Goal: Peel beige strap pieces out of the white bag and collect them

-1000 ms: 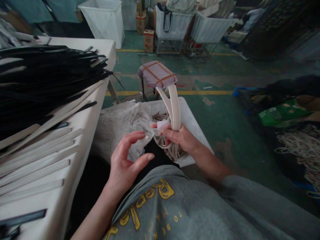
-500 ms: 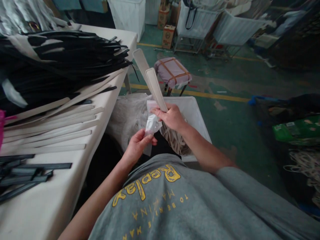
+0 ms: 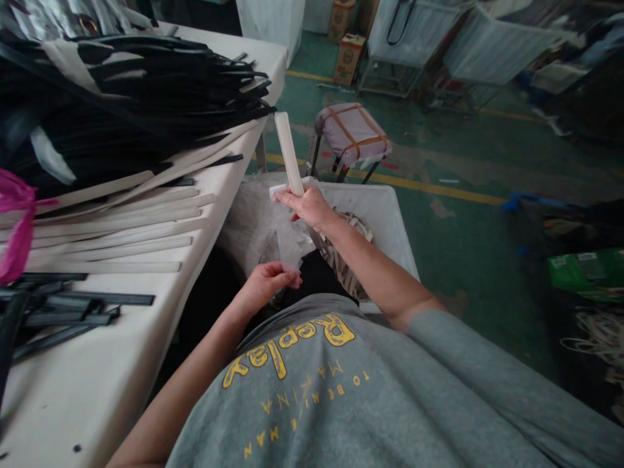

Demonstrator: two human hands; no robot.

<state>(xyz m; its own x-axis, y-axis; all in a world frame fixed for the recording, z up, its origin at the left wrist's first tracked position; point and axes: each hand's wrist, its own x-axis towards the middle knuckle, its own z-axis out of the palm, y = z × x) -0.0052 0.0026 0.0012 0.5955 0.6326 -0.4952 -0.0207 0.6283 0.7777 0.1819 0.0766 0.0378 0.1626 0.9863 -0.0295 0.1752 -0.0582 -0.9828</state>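
Cream strap (image 3: 289, 153) and translucent film (image 3: 288, 244) in hand.
Right hand (image 3: 311, 206): fingers closed round the strap (a white bin (image 3: 383, 208) sits below); left hand (image 3: 266, 284): fingers pinching the film.

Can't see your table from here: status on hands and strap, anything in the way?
Right hand gripping pale strap, strap jutting past the hand. Left hand pinching translucent plastic. Right forearm partly hides white bin.

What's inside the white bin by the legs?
A tangle of narrow beige strips lies inside the white bin. The right forearm covers part of the pile, the black trousers cover another part, and the bottom under the strips can't be seen.
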